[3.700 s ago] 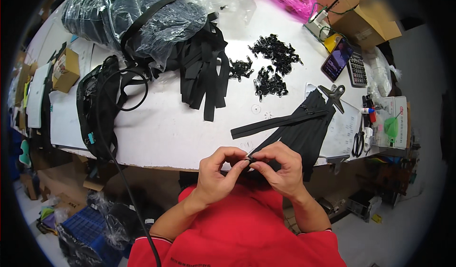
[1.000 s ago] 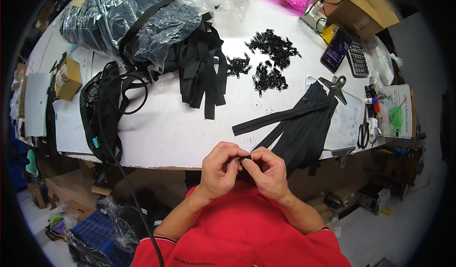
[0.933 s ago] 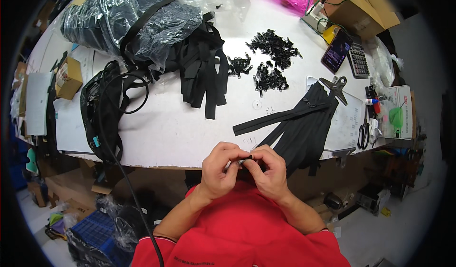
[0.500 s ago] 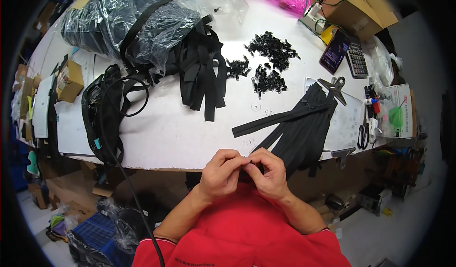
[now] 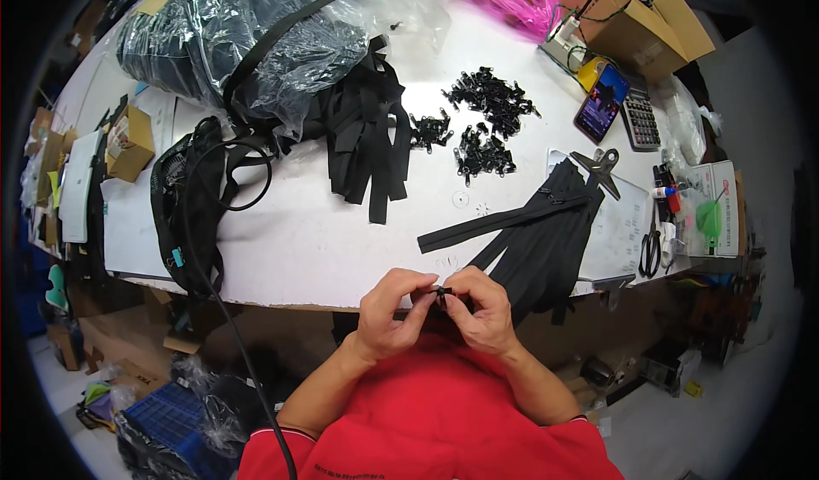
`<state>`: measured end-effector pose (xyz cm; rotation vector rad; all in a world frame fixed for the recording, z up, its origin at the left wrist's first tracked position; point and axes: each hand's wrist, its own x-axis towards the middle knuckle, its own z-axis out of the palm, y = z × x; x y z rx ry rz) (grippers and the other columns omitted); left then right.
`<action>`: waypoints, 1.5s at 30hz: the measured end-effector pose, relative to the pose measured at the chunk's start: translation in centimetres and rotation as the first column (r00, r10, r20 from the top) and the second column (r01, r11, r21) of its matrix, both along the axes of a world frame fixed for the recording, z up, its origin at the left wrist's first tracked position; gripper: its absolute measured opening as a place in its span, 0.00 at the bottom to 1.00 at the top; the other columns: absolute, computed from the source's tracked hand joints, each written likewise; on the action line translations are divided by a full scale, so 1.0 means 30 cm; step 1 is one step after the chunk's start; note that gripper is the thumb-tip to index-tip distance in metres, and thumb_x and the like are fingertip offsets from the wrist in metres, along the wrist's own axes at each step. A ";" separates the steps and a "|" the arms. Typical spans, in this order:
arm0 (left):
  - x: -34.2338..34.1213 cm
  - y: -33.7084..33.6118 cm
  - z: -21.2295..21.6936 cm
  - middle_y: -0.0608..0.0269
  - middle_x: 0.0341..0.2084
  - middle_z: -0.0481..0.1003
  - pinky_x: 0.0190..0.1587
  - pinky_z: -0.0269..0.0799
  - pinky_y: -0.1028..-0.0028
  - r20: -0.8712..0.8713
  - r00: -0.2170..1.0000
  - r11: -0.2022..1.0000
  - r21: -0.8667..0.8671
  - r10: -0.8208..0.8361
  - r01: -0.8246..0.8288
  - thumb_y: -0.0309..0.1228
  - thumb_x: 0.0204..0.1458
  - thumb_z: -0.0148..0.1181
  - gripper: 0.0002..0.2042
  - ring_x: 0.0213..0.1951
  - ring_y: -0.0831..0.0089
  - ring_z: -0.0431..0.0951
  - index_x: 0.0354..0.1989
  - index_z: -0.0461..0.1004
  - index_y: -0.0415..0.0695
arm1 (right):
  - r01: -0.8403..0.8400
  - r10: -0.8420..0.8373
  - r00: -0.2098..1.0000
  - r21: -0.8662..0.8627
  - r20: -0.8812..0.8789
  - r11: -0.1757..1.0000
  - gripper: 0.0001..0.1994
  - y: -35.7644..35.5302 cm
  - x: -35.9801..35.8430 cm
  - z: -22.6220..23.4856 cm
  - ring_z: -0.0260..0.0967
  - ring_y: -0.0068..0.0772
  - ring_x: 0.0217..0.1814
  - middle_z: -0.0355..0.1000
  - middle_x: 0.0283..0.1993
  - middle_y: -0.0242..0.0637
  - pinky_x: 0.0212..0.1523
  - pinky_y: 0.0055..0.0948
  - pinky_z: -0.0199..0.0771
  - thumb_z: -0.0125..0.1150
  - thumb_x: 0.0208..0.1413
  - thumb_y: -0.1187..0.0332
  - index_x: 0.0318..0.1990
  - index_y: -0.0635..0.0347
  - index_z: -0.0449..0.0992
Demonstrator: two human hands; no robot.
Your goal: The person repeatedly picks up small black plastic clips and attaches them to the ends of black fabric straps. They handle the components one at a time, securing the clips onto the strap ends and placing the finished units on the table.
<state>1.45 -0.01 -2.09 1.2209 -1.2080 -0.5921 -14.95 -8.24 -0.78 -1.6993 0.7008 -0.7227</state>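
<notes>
My left hand (image 5: 392, 309) and my right hand (image 5: 483, 311) meet in front of my chest, just past the table's near edge. Between their pinched fingertips is a small black zipper piece (image 5: 441, 292), mostly covered by the fingers; I cannot make out whether it is a slider, a tape end or both. Beyond my right hand, black zipper tapes (image 5: 550, 245) fan out under a metal bulldog clip (image 5: 600, 171), one tape lying off to the left. Loose black zipper sliders (image 5: 490, 100) lie in several heaps farther back.
Black strips (image 5: 367, 139) spill beside a plastic-wrapped dark bundle (image 5: 247, 45) at the far left. A black cable (image 5: 223, 309) hangs down on my left. Along the right are a phone (image 5: 602, 103), calculator (image 5: 641, 120), scissors (image 5: 650, 251) and cardboard box (image 5: 653, 40).
My left fingers have spread a little and drawn slightly apart from the right ones, so more of the small black piece shows. Everything on the table lies as before.
</notes>
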 end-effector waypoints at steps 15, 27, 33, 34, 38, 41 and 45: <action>0.015 0.017 -0.004 0.65 0.36 0.74 0.40 0.71 0.83 -0.666 0.738 0.886 0.272 -0.109 0.376 0.23 0.62 0.59 0.05 0.36 0.84 0.74 0.43 0.73 0.36 | 0.050 -0.027 0.997 0.336 -0.072 0.941 0.08 0.009 -0.008 0.058 0.66 0.13 0.29 0.75 0.33 0.27 0.29 0.17 0.66 0.73 0.55 0.70 0.39 0.64 0.82; 0.008 0.013 0.007 0.70 0.35 0.73 0.35 0.66 0.85 -0.785 0.609 0.786 0.305 -0.112 0.537 0.29 0.65 0.58 0.08 0.34 0.89 0.70 0.45 0.72 0.37 | 0.129 -0.061 0.991 0.739 -0.119 0.661 0.08 0.041 -0.039 0.085 0.63 0.08 0.19 0.73 0.24 0.25 0.18 0.13 0.58 0.71 0.57 0.71 0.38 0.67 0.79; 0.034 -0.032 0.044 0.72 0.33 0.74 0.34 0.65 0.85 -0.846 0.527 0.749 0.301 -0.075 0.590 0.30 0.64 0.59 0.07 0.32 0.89 0.70 0.44 0.74 0.38 | 0.074 -0.037 0.996 0.520 -0.080 0.851 0.12 0.078 -0.026 0.120 0.68 0.12 0.19 0.73 0.26 0.27 0.18 0.16 0.62 0.74 0.54 0.69 0.27 0.64 0.75; 0.039 -0.043 0.044 0.72 0.32 0.74 0.34 0.65 0.85 -0.850 0.521 0.746 0.297 -0.077 0.596 0.30 0.64 0.59 0.07 0.32 0.89 0.70 0.44 0.74 0.39 | 0.068 -0.014 0.994 0.524 -0.106 0.849 0.12 0.083 -0.025 0.109 0.68 0.13 0.19 0.73 0.27 0.27 0.19 0.17 0.62 0.74 0.54 0.69 0.28 0.64 0.76; 0.014 -0.067 0.045 0.73 0.29 0.74 0.29 0.62 0.85 -0.850 0.527 0.780 0.323 -0.010 0.537 0.30 0.63 0.60 0.06 0.27 0.89 0.68 0.41 0.75 0.41 | 0.080 -0.012 0.980 0.340 -0.199 0.937 0.10 0.085 -0.019 0.070 0.68 0.14 0.19 0.72 0.26 0.29 0.19 0.20 0.64 0.73 0.55 0.68 0.31 0.65 0.78; 0.008 -0.083 0.052 0.73 0.29 0.74 0.27 0.59 0.86 -0.867 0.497 0.784 0.324 0.023 0.530 0.30 0.63 0.60 0.06 0.26 0.90 0.67 0.42 0.75 0.41 | 0.116 -0.035 0.963 0.298 -0.266 0.948 0.10 0.078 -0.020 0.093 0.67 0.14 0.20 0.72 0.26 0.31 0.21 0.21 0.65 0.72 0.56 0.67 0.35 0.64 0.79; 0.010 -0.086 0.026 0.73 0.29 0.74 0.27 0.59 0.87 -0.869 0.495 0.790 0.312 0.012 0.529 0.31 0.63 0.59 0.06 0.26 0.90 0.67 0.41 0.75 0.42 | 0.077 0.000 0.939 0.213 -0.343 0.974 0.09 0.055 -0.033 0.109 0.68 0.17 0.22 0.75 0.27 0.33 0.25 0.22 0.67 0.70 0.58 0.67 0.39 0.63 0.78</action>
